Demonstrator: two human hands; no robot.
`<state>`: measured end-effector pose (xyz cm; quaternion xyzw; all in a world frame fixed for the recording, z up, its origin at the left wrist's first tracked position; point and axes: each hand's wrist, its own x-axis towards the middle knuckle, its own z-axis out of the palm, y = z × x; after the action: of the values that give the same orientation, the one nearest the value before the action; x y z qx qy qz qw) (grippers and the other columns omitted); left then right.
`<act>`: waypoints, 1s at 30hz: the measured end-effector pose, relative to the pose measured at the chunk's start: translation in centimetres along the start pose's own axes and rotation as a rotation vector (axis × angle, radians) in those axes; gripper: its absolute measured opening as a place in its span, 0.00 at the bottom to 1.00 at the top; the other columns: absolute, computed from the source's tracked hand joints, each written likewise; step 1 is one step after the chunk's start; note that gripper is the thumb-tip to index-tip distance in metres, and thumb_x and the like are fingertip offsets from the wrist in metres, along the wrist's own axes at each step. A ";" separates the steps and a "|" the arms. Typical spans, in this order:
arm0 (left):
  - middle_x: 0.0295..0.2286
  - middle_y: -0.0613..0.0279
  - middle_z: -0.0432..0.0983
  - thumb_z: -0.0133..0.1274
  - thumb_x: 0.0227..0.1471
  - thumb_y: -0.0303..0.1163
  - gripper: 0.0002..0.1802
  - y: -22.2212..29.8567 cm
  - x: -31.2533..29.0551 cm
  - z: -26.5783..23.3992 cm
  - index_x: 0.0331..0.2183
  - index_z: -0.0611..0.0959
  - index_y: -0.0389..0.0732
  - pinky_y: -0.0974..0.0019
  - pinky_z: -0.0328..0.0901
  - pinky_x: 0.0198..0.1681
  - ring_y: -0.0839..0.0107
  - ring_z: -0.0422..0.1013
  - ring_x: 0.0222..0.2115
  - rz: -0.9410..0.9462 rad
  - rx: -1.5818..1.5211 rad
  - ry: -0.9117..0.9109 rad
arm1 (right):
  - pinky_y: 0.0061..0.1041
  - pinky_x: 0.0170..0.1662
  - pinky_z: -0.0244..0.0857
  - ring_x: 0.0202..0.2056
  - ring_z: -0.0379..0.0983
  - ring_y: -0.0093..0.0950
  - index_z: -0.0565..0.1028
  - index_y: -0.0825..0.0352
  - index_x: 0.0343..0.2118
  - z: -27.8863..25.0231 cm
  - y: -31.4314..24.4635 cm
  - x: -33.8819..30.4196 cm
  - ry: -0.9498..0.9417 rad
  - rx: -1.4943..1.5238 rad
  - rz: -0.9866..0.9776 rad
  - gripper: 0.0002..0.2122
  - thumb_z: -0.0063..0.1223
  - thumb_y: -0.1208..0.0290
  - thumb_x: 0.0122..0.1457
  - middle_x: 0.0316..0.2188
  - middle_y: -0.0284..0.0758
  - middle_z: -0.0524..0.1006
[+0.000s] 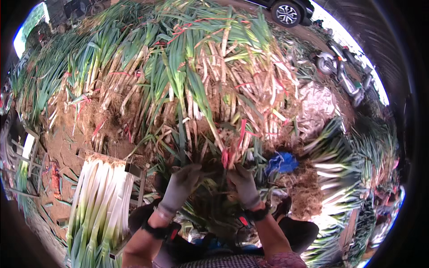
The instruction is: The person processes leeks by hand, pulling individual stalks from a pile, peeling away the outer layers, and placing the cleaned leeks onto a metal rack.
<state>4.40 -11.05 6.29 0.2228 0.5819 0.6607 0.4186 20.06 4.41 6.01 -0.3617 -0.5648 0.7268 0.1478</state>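
Observation:
My gloved left hand [181,184] is raised in front of my lap, fingers bent together. Whatever lies between its fingertips is too dark and small to name. Across from it, my gloved right hand [243,184] is closed at the lower end of a leek [240,149], beside a red tie strip [225,158]. Beyond both hands lies a large heap of untrimmed leeks [178,80], with soil-covered roots and several red ties. Cleaned white leeks [100,192] stand in a metal frame [139,185] to my left.
More cleaned leeks [333,178] lie in a row at right, their roots turned toward me. A blue plastic bag [281,162] and a crumpled pale sack [318,105] lie nearby. A motor scooter [342,73] and a car wheel [286,14] are at the far right.

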 end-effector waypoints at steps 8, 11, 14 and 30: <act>0.37 0.56 0.75 0.44 0.60 0.37 0.15 -2.5 3.8 4.6 0.43 0.74 0.37 0.50 0.68 0.47 0.59 0.73 0.37 -0.244 -0.816 -0.073 | 0.17 0.26 0.61 0.23 0.67 0.15 0.73 0.70 0.40 -6.4 4.2 -15.6 -0.115 -0.365 -0.131 0.09 0.52 0.72 0.60 0.22 0.30 0.71; 0.37 0.56 0.75 0.45 0.60 0.37 0.15 -5.0 4.2 3.4 0.43 0.75 0.38 0.48 0.68 0.46 0.58 0.73 0.36 -0.197 -0.899 -0.107 | 0.22 0.38 0.66 0.35 0.73 0.22 0.70 0.67 0.50 -6.5 4.5 -16.1 -0.110 -0.521 -0.115 0.16 0.52 0.68 0.60 0.34 0.36 0.76; 0.38 0.53 0.74 0.46 0.60 0.38 0.15 -4.7 3.5 3.9 0.44 0.74 0.38 0.46 0.66 0.50 0.55 0.72 0.41 -0.130 -0.871 -0.216 | 0.28 0.48 0.65 0.43 0.74 0.30 0.68 0.62 0.55 -10.9 13.5 -13.3 -0.110 -0.853 -0.378 0.21 0.53 0.67 0.59 0.43 0.41 0.77; 0.38 0.62 0.76 0.51 0.57 0.29 0.16 -3.4 3.0 5.7 0.47 0.75 0.36 0.68 0.68 0.42 0.72 0.73 0.38 0.045 -0.454 -0.110 | 0.26 0.35 0.70 0.31 0.76 0.24 0.73 0.71 0.39 2.6 2.3 -0.5 0.183 -0.331 -0.497 0.16 0.62 0.72 0.47 0.29 0.38 0.79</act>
<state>8.18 -5.44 3.78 0.1716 0.3897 0.7707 0.4741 19.04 1.56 4.33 -0.2957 -0.7310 0.5310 0.3102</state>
